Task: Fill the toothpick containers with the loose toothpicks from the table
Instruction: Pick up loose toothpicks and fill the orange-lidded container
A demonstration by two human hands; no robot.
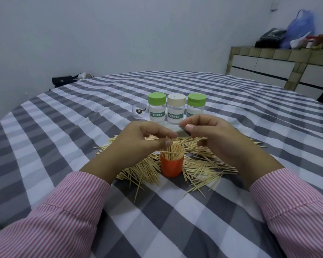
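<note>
Pink-striped sleeves (pixel 67 211); left hand (pixel 138 140) pinching toothpicks (pixel 169 146) above orange container (pixel 172 164); right hand (pixel 218 138) curled, contents unclear; jars (pixel 176 110) labelled "TOOTHPICK".

"TOOTHPICK" on green labels of left jar (pixel 157 108) and middle jar (pixel 176 109); right jar's label (pixel 190 114) partly hidden.

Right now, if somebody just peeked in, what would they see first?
Probably the big pile of loose toothpicks in the middle of the checked tablecloth, with an orange cup stuffed with toothpicks standing in it. The left hand pinches toothpicks above that cup, and three capped jars stand behind.
</note>
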